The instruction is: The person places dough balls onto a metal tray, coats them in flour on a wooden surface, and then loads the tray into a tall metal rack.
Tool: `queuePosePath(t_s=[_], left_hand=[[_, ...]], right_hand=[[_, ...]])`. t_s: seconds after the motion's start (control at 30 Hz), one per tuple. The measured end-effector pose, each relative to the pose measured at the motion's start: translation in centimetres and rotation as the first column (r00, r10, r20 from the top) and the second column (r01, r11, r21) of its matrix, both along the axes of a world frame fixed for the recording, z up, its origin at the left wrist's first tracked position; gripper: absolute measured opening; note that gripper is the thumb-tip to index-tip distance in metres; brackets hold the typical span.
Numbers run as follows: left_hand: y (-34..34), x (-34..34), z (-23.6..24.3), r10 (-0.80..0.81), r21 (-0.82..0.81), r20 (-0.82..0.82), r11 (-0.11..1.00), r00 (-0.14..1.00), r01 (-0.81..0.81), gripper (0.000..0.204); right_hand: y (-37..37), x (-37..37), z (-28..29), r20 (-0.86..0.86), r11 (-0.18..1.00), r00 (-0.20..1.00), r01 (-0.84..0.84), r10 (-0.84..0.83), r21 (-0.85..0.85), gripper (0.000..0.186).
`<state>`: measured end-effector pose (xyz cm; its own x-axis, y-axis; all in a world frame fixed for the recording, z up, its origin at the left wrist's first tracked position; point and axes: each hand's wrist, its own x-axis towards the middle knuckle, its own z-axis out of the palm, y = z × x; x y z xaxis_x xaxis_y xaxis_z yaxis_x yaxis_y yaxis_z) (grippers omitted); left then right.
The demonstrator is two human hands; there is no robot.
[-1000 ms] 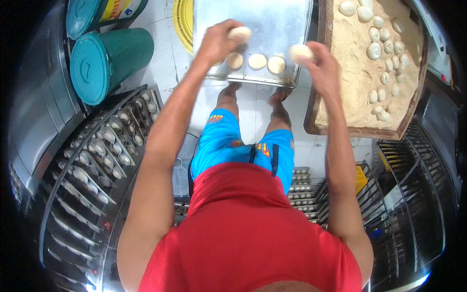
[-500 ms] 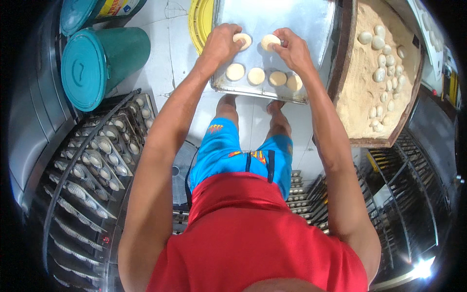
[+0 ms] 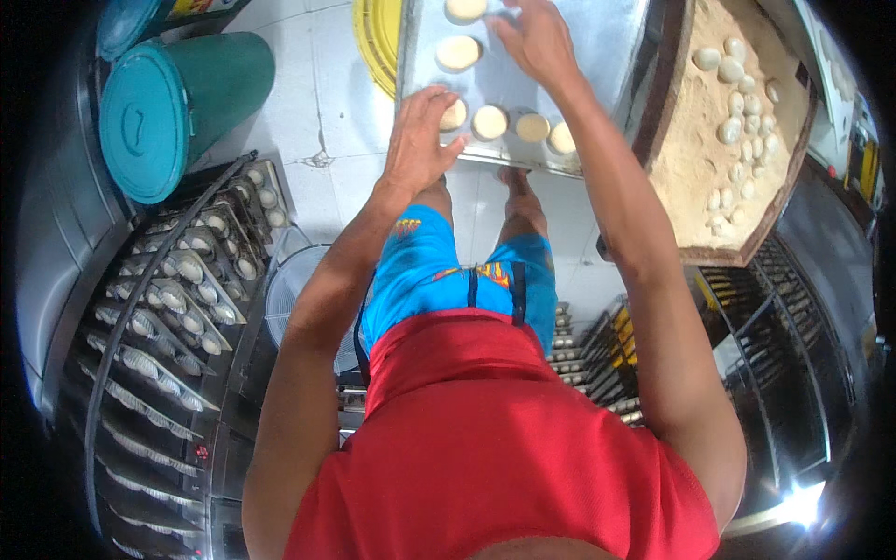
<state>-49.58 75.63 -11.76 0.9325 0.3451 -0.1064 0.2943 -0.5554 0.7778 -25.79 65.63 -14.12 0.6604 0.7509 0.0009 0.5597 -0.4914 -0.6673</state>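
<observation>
Pale flat dough rounds lie on a metal baking tray (image 3: pixel 569 79). Along the near edge runs a row of them, among them a dough round (image 3: pixel 489 122) in the middle. Two more, a nearer dough round (image 3: pixel 458 53) and a farther dough round (image 3: pixel 466 9), lie up the left side. My left hand (image 3: pixel 417 140) is at the near-left corner, thumb and fingers apart, its fingertips partly over the leftmost round of the row. Over the far part of the tray is my right hand (image 3: pixel 537 42), fingers spread and empty, just right of the farther round.
A wooden-framed box (image 3: pixel 686 177) of tan powder holds many dough balls (image 3: pixel 732 131) at the right. A yellow round lid or basin (image 3: pixel 375 42) sits left of the tray. Green lidded drum (image 3: pixel 140 121), racks of filled trays (image 3: pixel 187 280) and a fan (image 3: pixel 299 294) stand at the left.
Both hands have let go of their dough rounds, which now lie on the tray's left side. My left hand has come nearer to the corner; my right hand has moved farther out.
</observation>
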Motion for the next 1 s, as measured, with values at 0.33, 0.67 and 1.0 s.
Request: queuePosePath(t_s=[0.33, 0.67, 1.0], left_hand=[[-2.4, 4.2, -0.3, -0.353, 0.270, -0.168, 0.882, 0.921, 0.387, 0.057], [-6.2, 6.2, 0.6, -0.365, 0.329, -0.162, 0.856, 0.917, 0.399, 0.061], [-8.2, 7.9, 0.5, -0.431, 0.370, -0.209, 0.796, 0.878, 0.479, 0.053]], right_hand=[[-13.6, -8.8, 3.4, 0.088, 0.941, 0.992, -0.057, 0.091, -0.333, 0.067], [-16.2, -8.8, 4.1, 0.125, 0.959, 0.988, 0.117, -0.087, -0.259, 0.062], [-18.6, -7.8, 1.4, 0.043, 0.982, 0.994, 0.103, -0.097, -0.161, 0.054]])
